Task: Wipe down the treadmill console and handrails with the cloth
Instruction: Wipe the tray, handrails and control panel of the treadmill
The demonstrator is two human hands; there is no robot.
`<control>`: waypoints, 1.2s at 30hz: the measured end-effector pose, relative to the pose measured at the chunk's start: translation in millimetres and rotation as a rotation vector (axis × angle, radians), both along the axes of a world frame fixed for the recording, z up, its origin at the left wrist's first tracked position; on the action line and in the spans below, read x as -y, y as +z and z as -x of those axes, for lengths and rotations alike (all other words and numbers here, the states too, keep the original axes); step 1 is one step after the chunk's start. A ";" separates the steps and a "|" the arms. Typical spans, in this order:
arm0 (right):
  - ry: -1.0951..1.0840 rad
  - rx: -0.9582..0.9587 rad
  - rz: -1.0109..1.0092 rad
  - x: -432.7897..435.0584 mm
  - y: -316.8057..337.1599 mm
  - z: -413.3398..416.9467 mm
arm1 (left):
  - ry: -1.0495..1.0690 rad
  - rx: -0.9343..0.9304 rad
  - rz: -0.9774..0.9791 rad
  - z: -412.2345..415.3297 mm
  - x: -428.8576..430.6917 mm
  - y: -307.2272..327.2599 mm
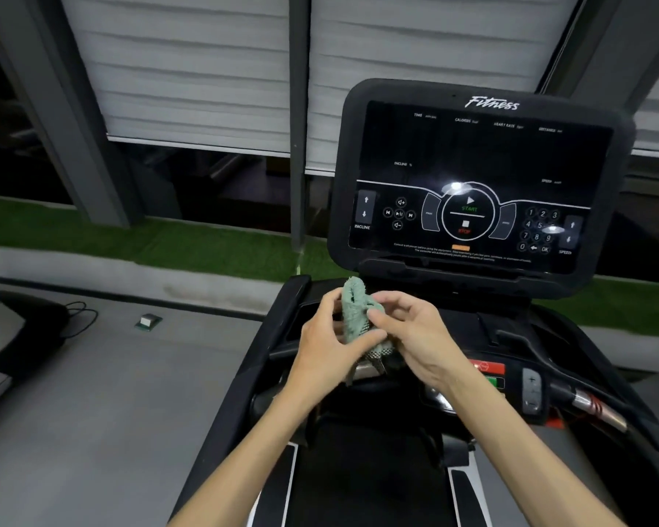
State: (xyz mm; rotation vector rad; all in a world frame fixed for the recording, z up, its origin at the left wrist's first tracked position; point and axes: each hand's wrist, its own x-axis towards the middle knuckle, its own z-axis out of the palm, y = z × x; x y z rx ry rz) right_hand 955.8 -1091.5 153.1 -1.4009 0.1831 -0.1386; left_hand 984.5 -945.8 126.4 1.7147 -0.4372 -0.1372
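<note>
- My left hand (328, 348) grips the green cloth (354, 310) from the left side, with the thumb stretched across its lower part and the fingers curled round behind it.
- My right hand (415, 336) pinches the same cloth from the right with its fingertips, the other fingers loosely bent above.
- The cloth is bunched up between both hands. One fuzzy fold stands upright above my fingers, and a paler, woven-looking edge hangs out below.
- I hold it in the air over the lower deck of the treadmill, just below the console (480, 176) and not touching it.
- The console screen is dark and tilted, with printed START and STOP marks, a number pad, and INCLINE and SPEED arrows.
- A recessed tray (301, 321) sits in the deck just left of my left hand; it is too dark to tell what lies in it.
- The right handrail (594, 408) runs off to the lower right, with a metal grip section and a small plus-and-minus button panel (531, 391) beside it.
- A red strip (487, 367) shows on the deck behind my right wrist.
- The black belt (366, 481) lies beneath my forearms.
- On the grey floor to the left are a small box (149, 321) and a looped cable (80, 317).
</note>
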 end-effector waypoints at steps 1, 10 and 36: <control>0.026 0.006 0.017 1.6 1.4 0.0 | 0.003 -0.034 0.038 -3.6 -2.1 1.5; 0.067 0.014 -0.006 20.8 17.7 -9.3 | 0.000 -0.222 0.253 -28.8 -18.0 17.6; 0.158 -0.108 0.098 30.4 10.6 -13.5 | 0.135 0.022 -0.101 -41.8 -28.1 5.5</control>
